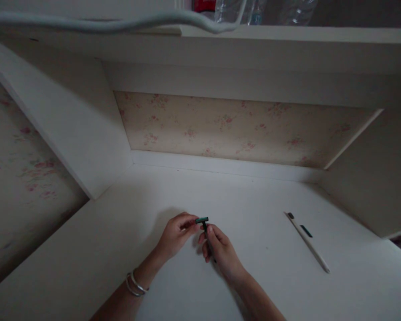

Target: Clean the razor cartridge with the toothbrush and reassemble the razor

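Note:
A dark razor (205,226) with a green strip on its head is held above the white desk. My right hand (223,254) is closed around its handle, thumb on top near the neck. My left hand (176,235) pinches the left end of the razor's head between thumb and fingers. Two silver-coloured bangles (136,285) circle my left wrist. Off to the right lies a long, slim white stick (309,244) with a dark end, perhaps a pen or a tool handle. Beside it rests a small dark green strip (306,231), like a razor head or its cover.
The white desk (240,200) is boxed in by a left side panel (76,125), a right panel (381,178) and floral wallpaper (227,125) behind. Overhead runs a shelf (254,53) with clear plastic bottles (297,11). A pale cable (103,26) crosses in front of the shelf.

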`<control>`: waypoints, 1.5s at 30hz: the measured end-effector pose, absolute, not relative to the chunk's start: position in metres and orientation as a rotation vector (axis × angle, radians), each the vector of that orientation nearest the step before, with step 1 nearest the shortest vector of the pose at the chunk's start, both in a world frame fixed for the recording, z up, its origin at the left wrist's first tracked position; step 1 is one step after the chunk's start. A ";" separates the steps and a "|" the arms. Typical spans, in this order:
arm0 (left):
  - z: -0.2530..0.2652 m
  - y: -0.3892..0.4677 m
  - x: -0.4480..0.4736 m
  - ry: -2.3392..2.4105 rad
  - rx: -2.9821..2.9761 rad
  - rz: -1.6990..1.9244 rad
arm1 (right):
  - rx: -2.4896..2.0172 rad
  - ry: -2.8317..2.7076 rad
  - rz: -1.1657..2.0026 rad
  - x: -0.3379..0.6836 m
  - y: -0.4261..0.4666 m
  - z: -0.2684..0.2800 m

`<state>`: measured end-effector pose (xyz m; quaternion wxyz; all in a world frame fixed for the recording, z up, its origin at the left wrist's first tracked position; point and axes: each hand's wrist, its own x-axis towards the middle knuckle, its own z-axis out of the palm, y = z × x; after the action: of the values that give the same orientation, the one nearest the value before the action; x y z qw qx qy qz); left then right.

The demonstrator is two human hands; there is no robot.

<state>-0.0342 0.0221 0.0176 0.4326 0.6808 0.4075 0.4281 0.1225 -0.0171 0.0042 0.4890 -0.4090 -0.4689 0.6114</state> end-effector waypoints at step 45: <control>0.012 0.013 -0.018 1.045 1.738 1.027 | -0.973 -1.153 1.330 0.120 -0.014 -0.005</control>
<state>-0.0175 0.0127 0.0118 0.4208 0.6936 0.4172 0.4097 0.1196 -0.0142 -0.0051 0.5355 -0.4083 -0.4842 0.5586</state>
